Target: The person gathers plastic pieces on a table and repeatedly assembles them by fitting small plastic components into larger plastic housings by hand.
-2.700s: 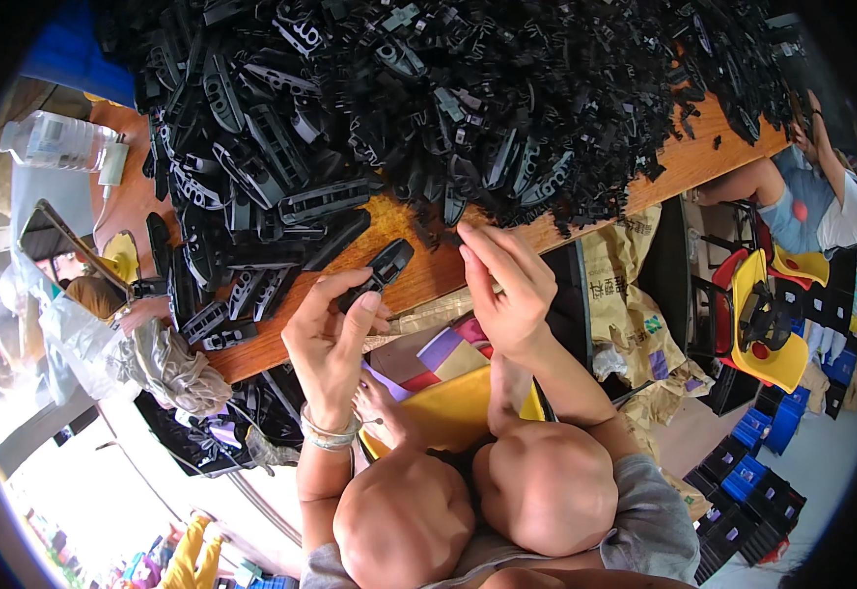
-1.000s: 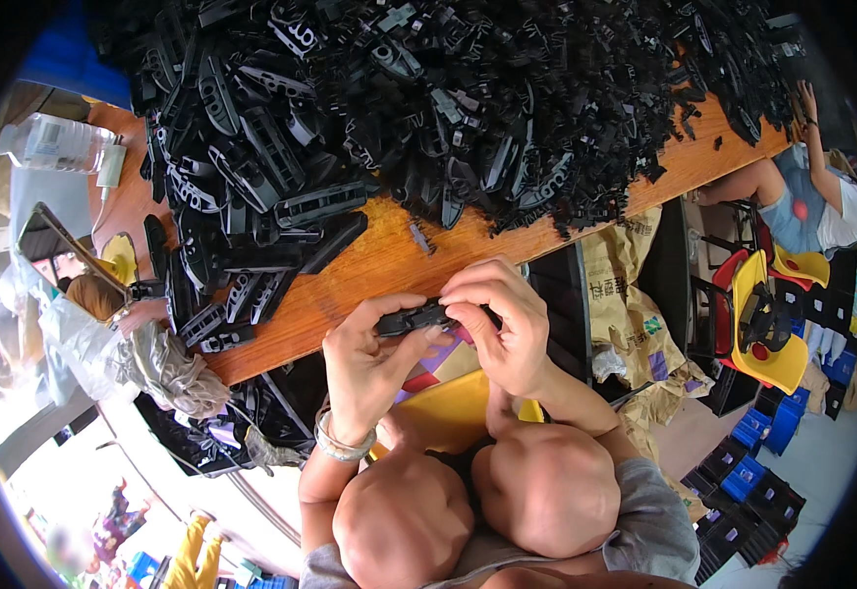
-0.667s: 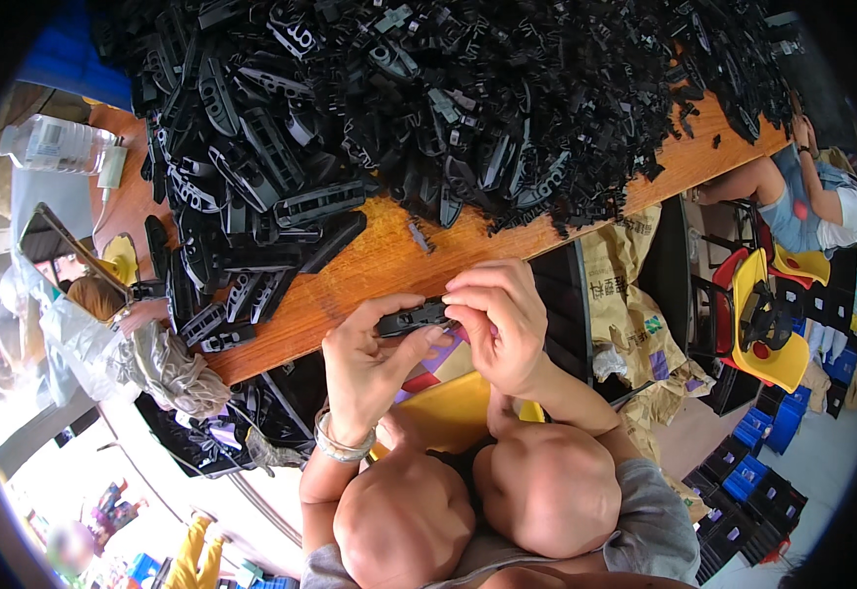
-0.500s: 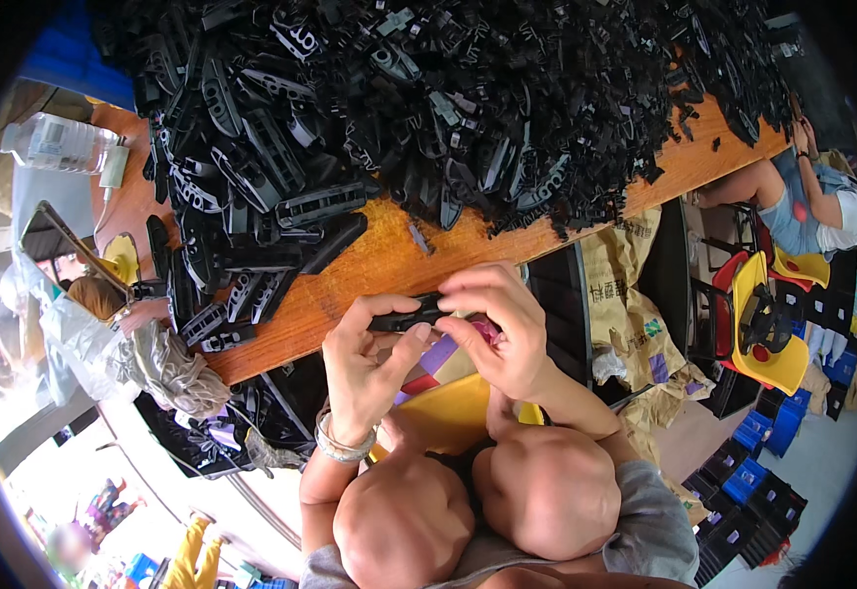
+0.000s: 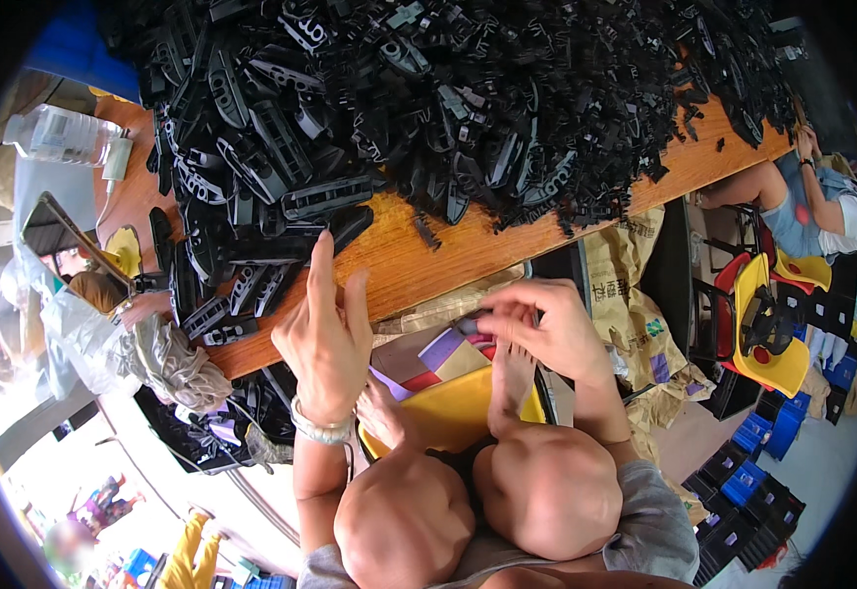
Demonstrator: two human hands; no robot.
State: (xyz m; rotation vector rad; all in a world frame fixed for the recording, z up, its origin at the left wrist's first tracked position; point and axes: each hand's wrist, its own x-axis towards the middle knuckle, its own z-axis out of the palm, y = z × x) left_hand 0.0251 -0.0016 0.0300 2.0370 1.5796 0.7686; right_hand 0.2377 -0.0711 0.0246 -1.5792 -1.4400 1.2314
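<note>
My left hand is raised at the table edge, index finger stretched out and thumb apart. Its fingertip overlaps a long black plastic part at the front of the pile; whether it touches cannot be told. I see nothing held in it. My right hand hovers beyond my knees, to the right, fingers loosely bent and thumb apart, with no part visible between them. Black plastic parts, many with oval cutouts, make up the big pile ahead.
The wooden table shows bare wood along its front edge. A clear bottle and a phone-like screen are at the left. Brown sacks lie right of my hands. A person sits far right near yellow chairs.
Both hands held a small black part together; they have moved apart, and that part no longer shows in them. The left hand went left toward the pile, the right hand slightly right.
</note>
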